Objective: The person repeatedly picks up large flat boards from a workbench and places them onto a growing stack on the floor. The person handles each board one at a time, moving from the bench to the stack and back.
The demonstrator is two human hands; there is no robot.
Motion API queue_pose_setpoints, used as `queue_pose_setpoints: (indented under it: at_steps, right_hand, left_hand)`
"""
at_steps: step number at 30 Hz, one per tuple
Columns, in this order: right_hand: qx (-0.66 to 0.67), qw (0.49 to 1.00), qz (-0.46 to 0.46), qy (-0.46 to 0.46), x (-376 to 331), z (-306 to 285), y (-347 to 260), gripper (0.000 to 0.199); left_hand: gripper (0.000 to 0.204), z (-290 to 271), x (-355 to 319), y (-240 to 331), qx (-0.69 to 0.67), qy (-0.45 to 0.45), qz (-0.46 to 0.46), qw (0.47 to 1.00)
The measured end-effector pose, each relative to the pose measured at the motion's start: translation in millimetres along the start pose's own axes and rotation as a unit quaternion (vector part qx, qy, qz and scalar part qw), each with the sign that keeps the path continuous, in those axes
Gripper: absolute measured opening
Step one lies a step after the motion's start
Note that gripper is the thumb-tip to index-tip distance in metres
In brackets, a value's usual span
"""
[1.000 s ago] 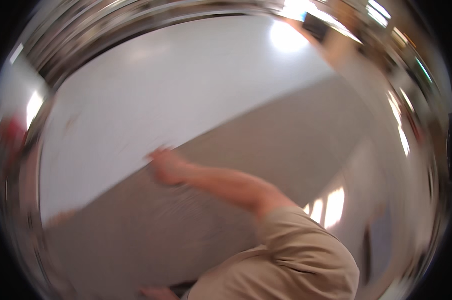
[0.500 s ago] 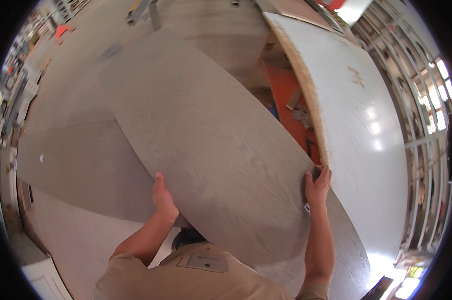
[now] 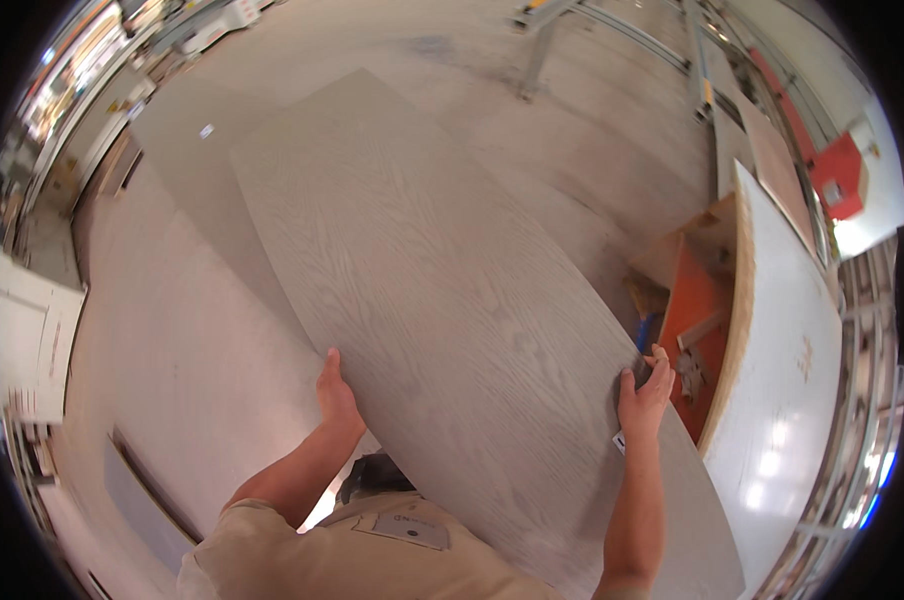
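Observation:
A long grey wood-grain panel stretches away in front of me, tilted across the view from lower right to upper left. My left hand grips its left edge, thumb on top and the other fingers hidden beneath. On the opposite edge, my right hand is closed round the panel, thumb over the face. A small white label shows by my right wrist. Partly covered by the held panel, a second grey panel with a small white sticker lies farther left.
At right stands a white-topped bench with a rough wooden edge and an orange shelf holding scraps. A metal frame stands at the far right, near a red box. At left are a white cabinet and a narrow board.
My view has turned left, so the bench has shifted toward the right rim and the second panel toward the upper left. Both hands keep their hold on the panel.

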State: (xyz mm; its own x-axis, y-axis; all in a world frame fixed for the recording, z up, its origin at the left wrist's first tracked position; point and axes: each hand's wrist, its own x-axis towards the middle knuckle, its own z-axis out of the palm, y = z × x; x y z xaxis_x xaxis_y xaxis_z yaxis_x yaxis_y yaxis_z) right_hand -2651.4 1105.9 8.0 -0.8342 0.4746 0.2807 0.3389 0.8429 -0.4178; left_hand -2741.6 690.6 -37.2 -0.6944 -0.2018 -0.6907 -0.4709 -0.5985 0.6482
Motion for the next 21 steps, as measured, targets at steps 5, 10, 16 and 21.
queue_pose_setpoints:
  at_steps: [5, 10, 16, 21]
  right_hand:
    - [0.033, 0.995, -0.087, -0.036, 48.8, 41.4, -32.8, 0.059]
    - [0.065, 0.987, -0.115, -0.09, 104.5, 87.1, -67.0, 0.063]
    - [0.063, 0.976, -0.185, -0.1, 162.9, 160.6, -126.3, 0.067]
    - [0.061, 0.971, -0.193, -0.129, 179.7, 189.4, -174.6, 0.065]
  left_hand:
    - [0.057, -21.6, 12.8, 9.9, -0.079, 0.047, 0.048, 0.995]
    - [0.056, -21.5, 39.0, 31.6, -0.111, 0.073, 0.101, 0.986]
    - [0.057, -38.0, 130.6, 78.0, -0.117, 0.098, 0.157, 0.976]
    - [0.055, -59.7, 197.5, 120.9, -0.077, 0.155, 0.213, 0.962]
